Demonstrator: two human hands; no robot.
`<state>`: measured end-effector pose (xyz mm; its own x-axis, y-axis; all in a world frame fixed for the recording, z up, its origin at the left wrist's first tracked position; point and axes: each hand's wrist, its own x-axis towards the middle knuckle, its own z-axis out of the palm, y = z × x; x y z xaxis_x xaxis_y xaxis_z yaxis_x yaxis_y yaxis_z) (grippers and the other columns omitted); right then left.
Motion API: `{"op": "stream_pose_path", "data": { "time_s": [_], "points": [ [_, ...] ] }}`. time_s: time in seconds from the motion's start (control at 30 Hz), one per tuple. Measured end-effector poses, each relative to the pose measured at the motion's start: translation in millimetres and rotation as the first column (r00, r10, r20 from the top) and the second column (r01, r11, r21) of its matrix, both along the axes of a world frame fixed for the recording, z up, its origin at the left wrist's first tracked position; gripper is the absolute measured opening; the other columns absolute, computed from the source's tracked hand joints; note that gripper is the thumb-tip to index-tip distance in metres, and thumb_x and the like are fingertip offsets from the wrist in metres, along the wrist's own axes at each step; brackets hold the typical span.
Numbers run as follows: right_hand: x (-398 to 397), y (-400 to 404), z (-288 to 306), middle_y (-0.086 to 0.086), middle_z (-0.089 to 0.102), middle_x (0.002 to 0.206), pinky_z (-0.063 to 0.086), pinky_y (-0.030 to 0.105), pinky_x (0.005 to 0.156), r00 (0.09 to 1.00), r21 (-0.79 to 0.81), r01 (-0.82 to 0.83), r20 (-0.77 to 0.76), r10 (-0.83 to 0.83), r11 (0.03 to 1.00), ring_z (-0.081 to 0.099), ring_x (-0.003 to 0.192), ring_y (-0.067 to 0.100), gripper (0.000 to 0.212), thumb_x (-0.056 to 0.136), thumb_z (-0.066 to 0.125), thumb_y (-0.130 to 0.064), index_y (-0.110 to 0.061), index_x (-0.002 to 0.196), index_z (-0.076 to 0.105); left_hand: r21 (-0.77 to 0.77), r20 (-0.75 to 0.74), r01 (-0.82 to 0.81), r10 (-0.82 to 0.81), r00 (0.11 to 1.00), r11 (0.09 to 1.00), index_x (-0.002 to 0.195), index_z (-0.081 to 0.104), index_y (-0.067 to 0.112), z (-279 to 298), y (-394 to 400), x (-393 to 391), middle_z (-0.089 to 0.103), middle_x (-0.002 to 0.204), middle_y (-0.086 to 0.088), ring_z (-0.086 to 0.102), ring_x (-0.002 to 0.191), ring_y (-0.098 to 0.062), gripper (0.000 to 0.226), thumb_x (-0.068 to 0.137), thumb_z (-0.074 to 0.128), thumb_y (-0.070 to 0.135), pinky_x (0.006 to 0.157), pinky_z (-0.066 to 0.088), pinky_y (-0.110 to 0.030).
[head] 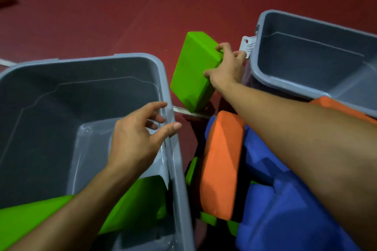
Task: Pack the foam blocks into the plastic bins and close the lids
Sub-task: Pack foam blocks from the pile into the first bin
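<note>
Here, the right hand (226,67) is grasping a green foam block (193,69) between two grey plastic bins (173,159), while the left hand (138,138) is hovering relaxed, grasping nothing, over the nearer bin's rim.

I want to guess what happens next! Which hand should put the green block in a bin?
Probably the right hand: its fingers already grip the green block between the two bins. The left hand holds nothing, hovering at the left bin rim.

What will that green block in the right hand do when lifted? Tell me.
Probably light: the right hand grips the green foam block by one corner alone. It keeps its shape, so likely stiff enough. The flat faces make rolling unlikely.
</note>
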<state>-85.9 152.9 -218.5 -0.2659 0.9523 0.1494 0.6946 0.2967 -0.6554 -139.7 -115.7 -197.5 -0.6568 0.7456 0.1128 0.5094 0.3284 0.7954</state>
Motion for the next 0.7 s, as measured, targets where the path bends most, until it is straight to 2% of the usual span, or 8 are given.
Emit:
{"op": "stream_pose_path", "data": {
  "time_s": [0.07, 0.17, 0.33, 0.43, 0.5, 0.57, 0.63, 0.7],
  "points": [
    [16, -13, 32, 0.002, 0.035, 0.125, 0.043, 0.028, 0.08, 0.999, 0.15, -0.033, -0.006, 0.034, 0.988, 0.049, 0.097, 0.025, 0.063, 0.066, 0.083, -0.02, -0.037, 0.117, 0.052, 0.048, -0.027, -0.022, 0.023, 0.999, 0.999, 0.118, 0.064, 0.038, 12, -4, 4, 0.065, 0.085, 0.016, 0.063, 0.079, -0.002, 0.053, 0.069, 0.075, 0.056, 0.074, 0.055, -0.032],
    [41, -37, 81, 0.005, 0.036, 0.128, 0.048, 0.037, 0.092, 0.98, 0.38, -0.154, -0.056, 0.189, 0.912, 0.049, 0.104, 0.029, 0.063, 0.062, 0.079, -0.019, -0.031, 0.119, 0.055, 0.139, -0.097, -0.038, 0.051, 0.994, 0.99, 0.123, 0.062, 0.035, 45, -11, 6, 0.064, 0.089, 0.016, 0.063, 0.079, -0.002, 0.057, 0.071, 0.079, 0.05, 0.078, 0.056, -0.031],
    [78, -96, 154, 0.013, 0.041, 0.131, 0.048, 0.044, 0.09, 0.911, 0.634, -0.326, 0.011, 0.413, 0.701, 0.048, 0.106, 0.034, 0.064, 0.055, 0.072, -0.014, -0.023, 0.117, 0.059, 0.269, -0.307, -0.028, 0.113, 0.945, 0.963, 0.136, 0.053, 0.029, 121, -25, 5, 0.056, 0.121, -0.002, 0.059, 0.103, -0.021, 0.078, 0.066, 0.087, 0.039, 0.091, 0.051, -0.042],
    [88, -131, 176, 0.018, 0.043, 0.131, 0.051, 0.048, 0.084, 0.836, 0.728, -0.433, 0.104, 0.539, 0.532, 0.049, 0.106, 0.037, 0.063, 0.059, 0.074, -0.007, -0.023, 0.117, 0.055, 0.264, -0.47, 0.009, 0.121, 0.875, 0.964, 0.145, 0.043, 0.032, 173, -35, 9, 0.037, 0.149, -0.008, 0.039, 0.129, -0.033, 0.102, 0.056, 0.092, 0.038, 0.106, 0.039, -0.047],
    [86, -150, 184, 0.02, 0.045, 0.13, 0.052, 0.048, 0.083, 0.776, 0.761, -0.475, 0.125, 0.618, 0.442, 0.05, 0.108, 0.036, 0.058, 0.067, 0.081, -0.009, -0.022, 0.117, 0.054, 0.137, -0.53, 0.036, 0.043, 0.847, 0.99, 0.149, 0.031, 0.042, 198, -40, 15, 0.019, 0.16, 0.0, 0.02, 0.141, -0.034, 0.111, 0.056, 0.092, 0.039, 0.107, 0.035, -0.059],
    [80, -167, 185, 0.019, 0.045, 0.13, 0.051, 0.047, 0.086, 0.725, 0.767, -0.484, 0.082, 0.684, 0.421, 0.051, 0.11, 0.036, 0.057, 0.071, 0.084, -0.014, -0.021, 0.119, 0.054, 0.025, -0.559, 0.028, -0.01, 0.829, 0.999, 0.148, 0.028, 0.047, 208, -45, 14, 0.024, 0.158, 0.007, 0.016, 0.142, -0.031, 0.105, 0.062, 0.088, 0.041, 0.101, 0.036, -0.068],
    [75, -179, 181, 0.016, 0.043, 0.133, 0.05, 0.046, 0.091, 0.69, 0.738, -0.513, 0.052, 0.722, 0.438, 0.051, 0.114, 0.035, 0.065, 0.069, 0.084, -0.013, -0.021, 0.123, 0.05, -0.009, -0.589, 0.005, -0.009, 0.808, 1.0, 0.144, 0.037, 0.043, 204, -53, 6, 0.044, 0.145, 0.007, 0.029, 0.131, -0.029, 0.093, 0.064, 0.085, 0.037, 0.093, 0.043, -0.063],
    [74, -182, 169, 0.012, 0.042, 0.137, 0.05, 0.042, 0.095, 0.704, 0.675, -0.537, 0.029, 0.71, 0.506, 0.051, 0.119, 0.031, 0.079, 0.065, 0.084, -0.014, -0.022, 0.132, 0.044, -0.015, -0.572, -0.033, 0.019, 0.82, 0.999, 0.139, 0.045, 0.038, 191, -66, -4, 0.051, 0.136, 0.007, 0.036, 0.121, -0.029, 0.086, 0.063, 0.085, 0.034, 0.088, 0.046, -0.06]
  ]
}}
